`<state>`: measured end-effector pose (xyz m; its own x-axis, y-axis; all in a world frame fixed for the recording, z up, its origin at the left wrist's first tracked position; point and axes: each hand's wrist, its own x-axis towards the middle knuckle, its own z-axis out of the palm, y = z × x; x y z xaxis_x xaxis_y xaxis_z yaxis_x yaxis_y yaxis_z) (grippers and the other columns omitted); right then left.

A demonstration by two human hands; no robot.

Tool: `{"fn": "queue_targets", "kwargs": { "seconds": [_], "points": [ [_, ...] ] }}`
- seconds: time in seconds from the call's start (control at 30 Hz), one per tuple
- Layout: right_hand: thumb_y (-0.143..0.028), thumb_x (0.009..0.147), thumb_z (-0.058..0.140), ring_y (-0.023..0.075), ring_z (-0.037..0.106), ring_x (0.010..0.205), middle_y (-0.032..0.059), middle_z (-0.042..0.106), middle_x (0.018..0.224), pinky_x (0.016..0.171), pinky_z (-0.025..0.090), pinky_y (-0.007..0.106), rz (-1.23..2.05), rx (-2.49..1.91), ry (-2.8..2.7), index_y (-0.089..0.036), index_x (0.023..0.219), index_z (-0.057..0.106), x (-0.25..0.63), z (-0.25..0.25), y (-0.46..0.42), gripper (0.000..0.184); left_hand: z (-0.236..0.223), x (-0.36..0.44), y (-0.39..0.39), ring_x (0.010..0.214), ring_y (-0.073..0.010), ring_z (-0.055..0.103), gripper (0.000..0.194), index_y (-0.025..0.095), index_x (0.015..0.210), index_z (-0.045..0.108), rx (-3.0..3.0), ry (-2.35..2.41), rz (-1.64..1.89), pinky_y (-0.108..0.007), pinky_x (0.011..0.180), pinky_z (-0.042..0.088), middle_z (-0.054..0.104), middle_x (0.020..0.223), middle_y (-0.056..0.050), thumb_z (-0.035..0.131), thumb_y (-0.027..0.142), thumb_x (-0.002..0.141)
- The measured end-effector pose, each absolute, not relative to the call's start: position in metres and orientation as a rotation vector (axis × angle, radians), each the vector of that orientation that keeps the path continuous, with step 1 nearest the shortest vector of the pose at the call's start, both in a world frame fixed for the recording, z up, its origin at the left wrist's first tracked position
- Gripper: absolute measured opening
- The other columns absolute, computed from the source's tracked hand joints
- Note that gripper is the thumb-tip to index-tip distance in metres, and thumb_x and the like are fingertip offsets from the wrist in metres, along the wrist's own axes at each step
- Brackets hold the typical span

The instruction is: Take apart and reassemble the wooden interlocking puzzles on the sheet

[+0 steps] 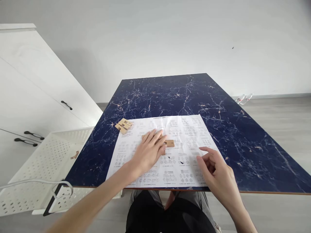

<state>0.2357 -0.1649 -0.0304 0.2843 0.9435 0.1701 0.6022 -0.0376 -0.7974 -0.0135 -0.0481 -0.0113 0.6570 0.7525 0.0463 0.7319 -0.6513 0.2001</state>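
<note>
My left hand [147, 150] lies flat with its fingers stretched out over light wooden puzzle pieces [170, 143], which stick out from under it to the right and at the top. How these pieces fit together is hidden by the hand. A white printed instruction sheet [194, 124] with rows of small diagrams spreads beneath them. Toward the sheet's right edge, my right hand [215, 165] holds nothing; its thumb and index finger are apart and the other fingers curl inward. At the sheet's upper left corner sits a notched wooden puzzle [123, 126], apart from both hands.
The sheet lies along the near edge of a dark blue marble-patterned table [165, 97]. To the left stand a white perforated basket [48, 161] with a small wooden piece [75, 155] in it, a white cable [36, 182] and a white cabinet [36, 81].
</note>
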Motion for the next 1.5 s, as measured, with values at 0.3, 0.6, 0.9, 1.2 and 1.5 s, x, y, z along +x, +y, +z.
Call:
{"fn": "queue_targets", "kwargs": {
  "seconds": [0.3,0.6,0.9,1.2,1.5],
  "points": [
    [-0.05,0.105,0.055,0.0179,0.062,0.063,-0.0006,0.069,0.08,0.061,0.047,0.029,0.501,-1.752,-1.447,-0.024,0.126,0.061,0.236,-0.03,-0.167,0.034,-0.003,-0.125,-0.048,0.166,-0.0301,0.031,0.053,0.029,0.17,0.039,2.744,1.258,0.244,-0.054,0.135,0.031,0.04,0.176,-0.002,0.034,0.039,0.118],
    [-0.049,0.104,0.055,0.0172,0.062,0.062,-0.0013,0.068,0.079,0.063,0.048,0.028,0.44,-1.766,-1.486,-0.024,0.127,0.062,0.236,-0.035,-0.168,0.035,-0.001,-0.113,-0.066,0.149,-0.0337,0.053,0.047,0.022,0.154,0.057,2.71,1.374,0.536,-0.056,0.125,0.045,0.061,0.156,-0.013,0.052,0.042,0.112],
    [-0.051,0.105,0.054,0.0181,0.062,0.063,-0.0007,0.069,0.081,0.061,0.046,0.029,0.451,-1.793,-1.493,-0.025,0.127,0.062,0.235,-0.035,-0.17,0.036,-0.006,-0.121,-0.053,0.124,-0.0275,0.064,0.02,0.023,0.119,0.068,2.602,1.301,0.663,-0.045,0.105,0.058,0.065,0.126,-0.01,0.05,0.03,0.111],
    [-0.052,0.104,0.054,0.0165,0.061,0.062,-0.0018,0.068,0.08,0.062,0.047,0.027,0.419,-1.823,-1.511,-0.025,0.125,0.064,0.234,-0.038,-0.169,0.035,0.003,-0.153,-0.048,0.127,-0.0293,0.059,0.019,0.023,0.118,0.07,2.659,1.29,0.692,-0.045,0.105,0.055,0.067,0.126,-0.01,0.056,0.031,0.109],
    [-0.056,0.105,0.053,0.0184,0.062,0.06,0.0003,0.068,0.076,0.06,0.047,0.029,0.366,-1.834,-1.548,-0.024,0.12,0.068,0.233,-0.038,-0.17,0.038,0.01,-0.112,-0.116,0.059,-0.0131,0.058,0.019,0.023,0.102,0.069,2.113,1.336,0.732,-0.024,0.059,0.049,0.066,0.073,0.002,0.056,0.035,0.107]
  ]
}}
